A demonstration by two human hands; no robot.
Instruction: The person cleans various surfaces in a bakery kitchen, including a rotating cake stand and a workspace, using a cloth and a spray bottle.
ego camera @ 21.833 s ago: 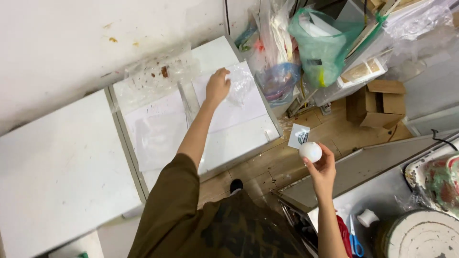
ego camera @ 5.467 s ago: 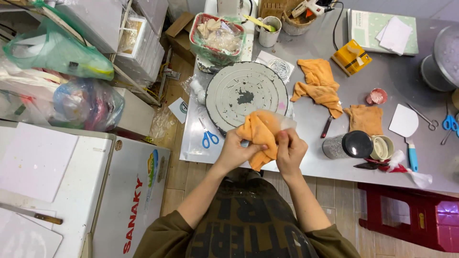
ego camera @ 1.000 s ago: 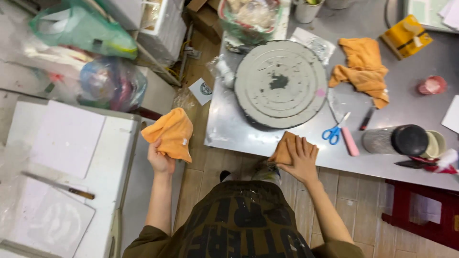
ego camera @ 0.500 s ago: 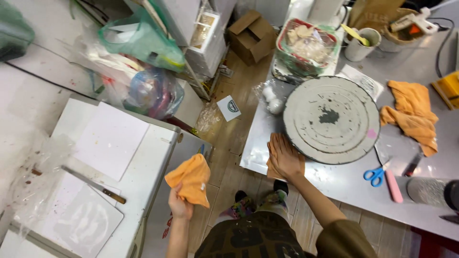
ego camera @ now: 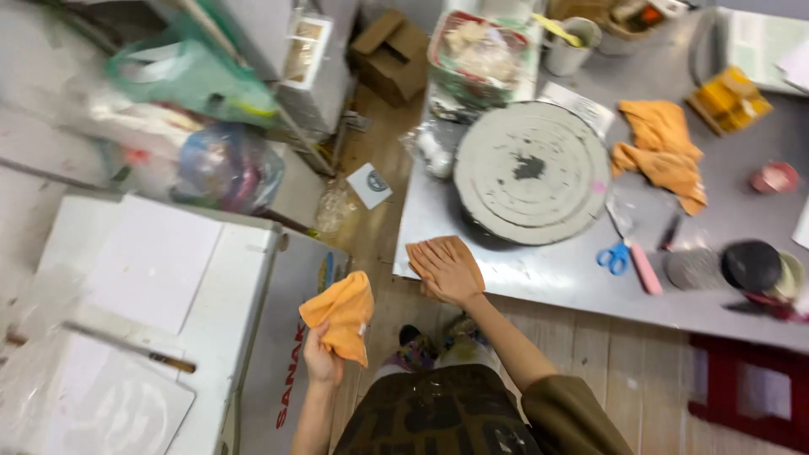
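**Head view: one cloth lifted, one pressed at the table edge**

Head view shows our left hand [ego camera: 322, 358] closed around an orange cloth [ego camera: 341, 313], held in the open gap between the white chest freezer [ego camera: 211, 278] and the metal table [ego camera: 539, 278]. Our right hand [ego camera: 447, 271] lies flat, fingers spread, pressing a second orange cloth [ego camera: 421, 251] at the table's near corner, right by its edge. The round turntable [ego camera: 531, 171] sits just beyond, blue scissors [ego camera: 613, 257] beside it.

Half a second ago the view sat further back; both hands keep the same holds, the lifted cloth remaining beside the freezer.
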